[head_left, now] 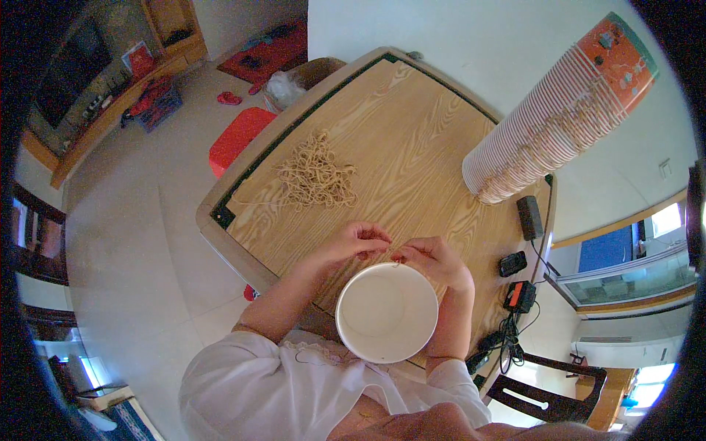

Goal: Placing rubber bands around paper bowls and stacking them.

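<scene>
A white paper bucket (386, 312) stands right in front of me, its round mouth facing up and its inside bare. Just beyond its far rim my two hands meet. My right hand (434, 259) pinches a short bit of tan string (396, 264) against the rim. The fingers of my left hand (362, 241) are closed in a pinch beside it; what they hold is too small to make out. Farther off to the left lies a loose tangled heap of tan string (318, 175) on the wooden table (412, 125).
A tall stack of nested paper buckets (544, 121) leans at the far right, tan strings hanging along its side. Black adapters (528, 217) and tangled cables (507, 342) line the right table edge. A red stool (239, 140) stands beyond the left edge, a dark chair (548, 389) at the lower right.
</scene>
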Demonstrator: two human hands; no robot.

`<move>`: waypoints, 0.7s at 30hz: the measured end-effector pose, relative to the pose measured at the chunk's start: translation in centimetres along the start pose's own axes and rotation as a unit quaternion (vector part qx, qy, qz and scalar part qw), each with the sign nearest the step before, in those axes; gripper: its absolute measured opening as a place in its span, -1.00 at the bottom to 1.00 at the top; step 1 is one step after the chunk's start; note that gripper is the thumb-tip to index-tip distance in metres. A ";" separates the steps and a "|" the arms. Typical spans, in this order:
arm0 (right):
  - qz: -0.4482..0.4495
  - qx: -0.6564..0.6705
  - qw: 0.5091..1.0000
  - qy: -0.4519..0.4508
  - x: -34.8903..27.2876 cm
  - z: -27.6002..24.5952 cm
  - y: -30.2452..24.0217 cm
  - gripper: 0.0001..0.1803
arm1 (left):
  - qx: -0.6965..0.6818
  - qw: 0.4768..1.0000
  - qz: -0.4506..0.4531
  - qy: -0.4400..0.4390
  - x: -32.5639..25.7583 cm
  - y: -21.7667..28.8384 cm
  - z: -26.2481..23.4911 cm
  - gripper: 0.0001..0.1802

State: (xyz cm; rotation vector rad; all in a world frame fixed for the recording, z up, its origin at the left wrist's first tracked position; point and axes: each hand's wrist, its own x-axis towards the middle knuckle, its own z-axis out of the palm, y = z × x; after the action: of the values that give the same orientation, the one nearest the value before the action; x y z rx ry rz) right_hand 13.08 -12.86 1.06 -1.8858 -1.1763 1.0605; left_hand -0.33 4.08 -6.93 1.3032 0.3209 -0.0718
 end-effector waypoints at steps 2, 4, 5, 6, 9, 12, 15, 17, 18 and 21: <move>0.017 0.031 0.999 -0.006 -0.1 0.0 -0.2 -0.75 | 0.017 1.000 0.011 -0.016 0.1 -0.5 -0.4 -0.79; 0.008 0.026 1.000 -0.008 -0.1 0.0 0.0 -0.75 | 0.031 0.999 0.018 -0.015 0.2 -0.6 -0.5 -0.78; -0.002 0.021 1.000 -0.012 0.0 0.0 0.1 -0.75 | 0.045 0.999 0.024 -0.013 0.2 -0.6 -0.6 -0.78; -0.002 0.021 1.000 -0.012 0.0 -0.1 0.3 -0.75 | 0.045 0.999 0.025 -0.013 0.3 -0.7 -0.5 -0.78; -0.029 0.020 0.999 -0.034 0.4 -0.1 1.5 -0.76 | 0.042 0.998 0.039 -0.004 0.7 -0.8 0.1 -0.76; -0.121 0.171 0.977 0.026 1.1 0.3 3.2 -0.76 | 0.031 0.999 0.024 0.006 0.9 -0.7 0.5 -0.76; -0.066 0.158 0.985 0.019 1.7 0.0 3.5 -0.76 | 0.023 0.999 0.012 0.025 1.2 -0.9 0.9 -0.77; -0.066 0.115 0.991 -0.003 2.1 0.1 4.0 -0.76 | -0.008 0.999 0.015 0.038 1.4 -1.1 1.1 -0.82; -0.066 0.114 0.991 -0.003 2.0 0.1 4.0 -0.76 | -0.008 0.999 0.015 0.038 1.5 -1.3 1.1 -0.82; -0.046 0.153 0.987 -0.004 1.9 0.2 3.5 -0.74 | -0.016 0.999 0.025 0.045 1.7 -1.4 1.3 -0.82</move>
State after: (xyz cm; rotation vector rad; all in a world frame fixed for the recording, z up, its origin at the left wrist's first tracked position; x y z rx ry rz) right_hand 14.70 -12.35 -2.56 -1.5766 -1.0281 1.1270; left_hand 1.15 2.71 -8.44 1.2847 0.3650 0.0337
